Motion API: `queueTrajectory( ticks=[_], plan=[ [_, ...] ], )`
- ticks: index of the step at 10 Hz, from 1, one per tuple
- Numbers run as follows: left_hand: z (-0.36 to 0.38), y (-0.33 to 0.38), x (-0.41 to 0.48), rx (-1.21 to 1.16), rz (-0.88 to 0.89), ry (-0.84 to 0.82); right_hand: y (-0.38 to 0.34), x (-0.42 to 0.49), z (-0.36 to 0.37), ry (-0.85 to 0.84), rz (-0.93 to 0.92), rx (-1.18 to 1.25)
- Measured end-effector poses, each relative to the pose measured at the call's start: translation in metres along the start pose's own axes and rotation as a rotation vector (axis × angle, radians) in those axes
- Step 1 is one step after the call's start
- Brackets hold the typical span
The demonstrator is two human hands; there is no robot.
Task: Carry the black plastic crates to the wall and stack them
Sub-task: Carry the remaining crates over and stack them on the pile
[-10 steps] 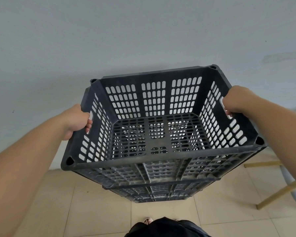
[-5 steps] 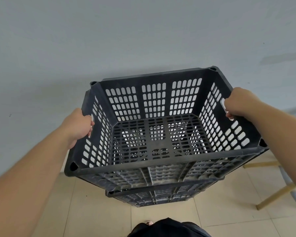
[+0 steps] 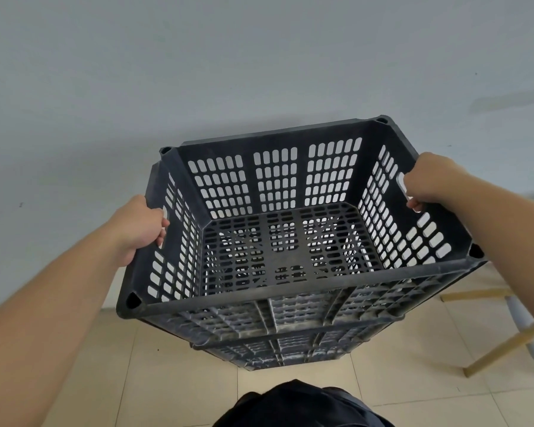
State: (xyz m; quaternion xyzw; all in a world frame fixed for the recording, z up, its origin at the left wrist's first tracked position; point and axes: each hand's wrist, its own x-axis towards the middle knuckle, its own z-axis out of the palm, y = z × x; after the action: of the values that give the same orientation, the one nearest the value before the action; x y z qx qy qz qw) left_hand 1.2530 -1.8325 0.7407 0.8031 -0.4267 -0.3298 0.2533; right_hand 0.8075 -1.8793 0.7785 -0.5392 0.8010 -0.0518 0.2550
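Crate [image 3: 290, 241] was between your left hand [image 3: 139, 229] and right hand [image 3: 426, 180], both clenched through side handles; you had it over lower crate [image 3: 278, 349] at wall [image 3: 228, 72], release pending.

The slotted black plastic crate [image 3: 290, 248] is matte charcoal, its walls and floor pierced by grids of rounded oblong holes; the black crates beneath it [image 3: 278, 349] show greyish scuffing on their ribs. The plain wall [image 3: 198, 72] is pale grey, the floor tiles [image 3: 173, 380] beige, the slanted chair legs [image 3: 503, 352] light wood
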Motion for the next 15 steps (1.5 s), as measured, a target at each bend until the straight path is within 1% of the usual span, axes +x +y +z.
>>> queueTrajectory(
  ticks=[1, 3, 4, 5, 6, 7, 8, 10, 11, 12, 14, 15],
  plan=[
    [-0.001, -0.003, -0.004, -0.007, 0.012, 0.005, 0.003, 0.002, 0.002, 0.012, -0.007, 0.001],
    [-0.005, 0.002, -0.002, 0.016, 0.028, -0.011, 0.009, 0.007, 0.009, 0.114, -0.063, 0.075],
    [-0.006, 0.009, -0.001, 0.051, 0.063, 0.029, 0.005, 0.004, 0.012, 0.103, -0.043, 0.064],
    [-0.007, 0.01, 0.0, 0.087, 0.084, 0.053, 0.003, -0.003, 0.017, 0.115, 0.004, 0.165],
    [-0.004, 0.008, -0.005, 0.138, 0.084, 0.083, 0.006, 0.006, 0.015, 0.134, 0.013, 0.144],
    [-0.001, 0.004, -0.01, 0.158, 0.082, 0.09, 0.006, 0.005, 0.011, 0.137, -0.013, 0.157],
    [-0.003, 0.002, -0.012, 0.13, 0.069, 0.078, 0.005, 0.005, 0.013, 0.139, -0.029, 0.185],
    [-0.006, 0.007, -0.005, 0.121, 0.069, 0.051, 0.002, 0.004, 0.011, -0.021, 0.03, 0.273],
    [-0.005, 0.005, -0.003, 0.137, 0.073, 0.068, 0.004, 0.005, 0.013, 0.017, 0.014, 0.279],
    [-0.003, 0.003, -0.003, 0.156, 0.067, 0.095, 0.002, 0.007, 0.012, 0.021, 0.006, 0.299],
    [-0.005, 0.011, 0.003, 0.181, 0.083, 0.1, 0.004, 0.006, 0.019, 0.102, 0.0, 0.25],
    [-0.007, 0.012, 0.006, 0.217, 0.092, 0.111, 0.001, 0.008, 0.02, 0.1, 0.008, 0.218]
  ],
)
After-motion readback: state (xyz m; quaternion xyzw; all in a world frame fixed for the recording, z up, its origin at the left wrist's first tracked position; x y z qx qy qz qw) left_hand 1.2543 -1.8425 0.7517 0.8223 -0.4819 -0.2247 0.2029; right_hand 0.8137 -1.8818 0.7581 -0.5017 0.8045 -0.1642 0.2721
